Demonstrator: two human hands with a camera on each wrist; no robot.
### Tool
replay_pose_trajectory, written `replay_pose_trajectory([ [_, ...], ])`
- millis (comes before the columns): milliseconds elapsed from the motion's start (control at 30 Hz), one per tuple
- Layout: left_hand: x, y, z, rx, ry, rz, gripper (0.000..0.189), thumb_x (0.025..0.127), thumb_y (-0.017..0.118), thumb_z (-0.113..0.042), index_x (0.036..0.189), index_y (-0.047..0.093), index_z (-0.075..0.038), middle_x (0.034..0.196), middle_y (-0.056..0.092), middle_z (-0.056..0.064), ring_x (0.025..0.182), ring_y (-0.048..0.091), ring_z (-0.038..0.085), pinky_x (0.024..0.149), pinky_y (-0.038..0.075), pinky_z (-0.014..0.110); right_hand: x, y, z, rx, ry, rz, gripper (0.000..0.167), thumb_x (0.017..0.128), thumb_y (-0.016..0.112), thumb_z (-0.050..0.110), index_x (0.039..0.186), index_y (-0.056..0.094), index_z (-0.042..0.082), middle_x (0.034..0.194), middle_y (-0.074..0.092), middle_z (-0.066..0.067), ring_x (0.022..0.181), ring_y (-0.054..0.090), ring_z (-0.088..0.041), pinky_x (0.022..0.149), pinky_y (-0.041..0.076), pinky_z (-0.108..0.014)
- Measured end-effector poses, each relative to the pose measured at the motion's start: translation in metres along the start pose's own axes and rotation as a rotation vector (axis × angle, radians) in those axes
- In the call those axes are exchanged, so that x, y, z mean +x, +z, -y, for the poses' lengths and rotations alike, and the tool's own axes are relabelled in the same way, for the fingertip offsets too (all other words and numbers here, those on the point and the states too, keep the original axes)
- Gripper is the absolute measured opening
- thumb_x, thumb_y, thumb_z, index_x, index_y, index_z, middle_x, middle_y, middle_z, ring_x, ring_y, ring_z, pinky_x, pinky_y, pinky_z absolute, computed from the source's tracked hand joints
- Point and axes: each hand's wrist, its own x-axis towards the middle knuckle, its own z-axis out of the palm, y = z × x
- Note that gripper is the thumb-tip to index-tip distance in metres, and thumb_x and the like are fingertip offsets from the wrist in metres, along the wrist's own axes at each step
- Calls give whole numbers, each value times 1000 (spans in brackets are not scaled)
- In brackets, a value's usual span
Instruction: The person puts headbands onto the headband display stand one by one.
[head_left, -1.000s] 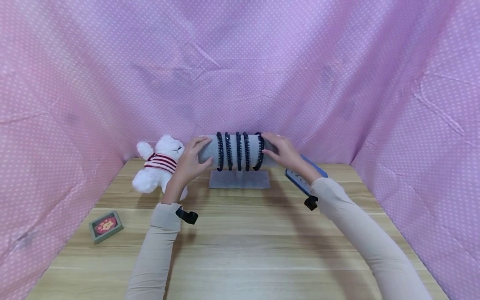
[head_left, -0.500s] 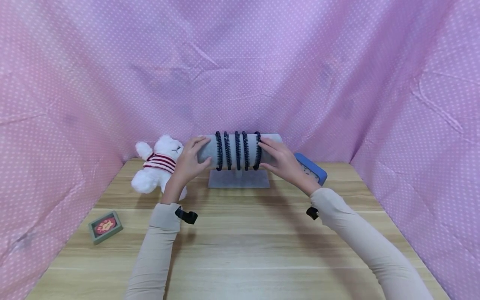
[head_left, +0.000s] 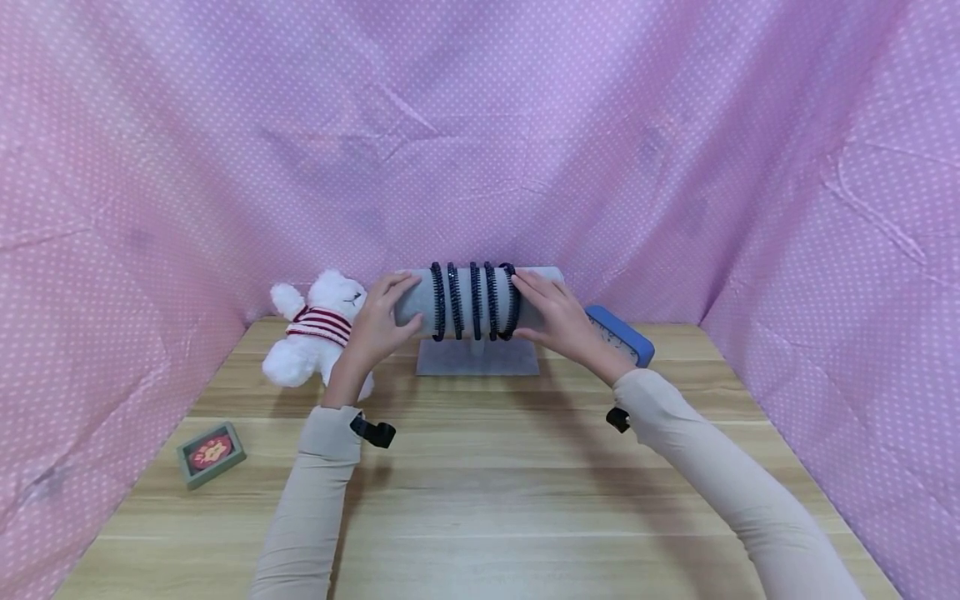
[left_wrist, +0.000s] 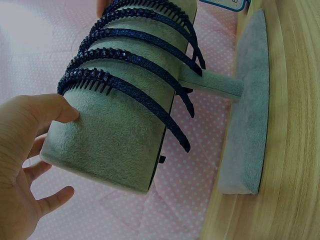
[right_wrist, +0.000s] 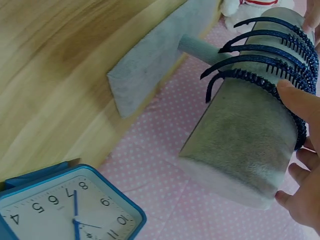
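A grey plush headband stand (head_left: 477, 360), a horizontal roll on a short post and flat base, is at the table's back. Several dark, glittery toothed headbands (left_wrist: 145, 37) straddle the roll side by side. My left hand (head_left: 380, 321) holds the roll's left end, thumb on the near face and fingers over the top; in the left wrist view some fingers extend past the end. At the right, my right hand (head_left: 557, 315) grips the rightmost headband (right_wrist: 250, 76), which sits tilted close to its neighbour. The thumb presses near its front edge; the other fingers are partly hidden behind the roll.
A white plush toy (head_left: 318, 329) in a striped sweater lies left of the stand, near my left forearm. A small green-framed box (head_left: 212, 454) lies at front left. The blue alarm clock (right_wrist: 75, 205) stands right of the stand. Pink dotted cloth (head_left: 480, 125) hangs behind.
The rightmost headband has shifted left along the roll and tilted, my right hand moving with it. The roll's right end and more of the clock show now. My left hand stays in place.
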Motion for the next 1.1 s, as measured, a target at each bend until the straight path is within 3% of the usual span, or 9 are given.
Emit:
replay_pose_trajectory([
  [267,1,0,-2,-9,9,-3,60,90,74,-14,147,55,-10,151,48,15,144,40,36,115,40,53,14,-7,2,31,82,111,87,91,77,33,159,32,3,165,32,-18,153,29,-37,125,22,-59],
  [467,2,-1,-2,-14,15,-5,59,90,74,-14,146,55,-9,151,48,16,144,40,36,116,39,53,23,-15,-2,80,100,193,87,92,76,34,160,30,4,166,31,-16,155,27,-36,126,19,-57],
  [733,2,-2,-2,-9,7,7,59,91,74,-15,146,55,-9,151,48,16,143,41,35,116,39,52,33,-17,-10,145,60,210,87,90,78,27,158,32,1,163,34,-20,152,32,-40,124,23,-59],
  [1100,3,-4,0,-2,6,16,59,90,73,-17,146,55,-10,151,48,15,143,42,36,115,40,53,37,-18,-6,161,89,240,87,91,78,28,159,31,2,164,34,-19,151,34,-37,126,21,-56],
])
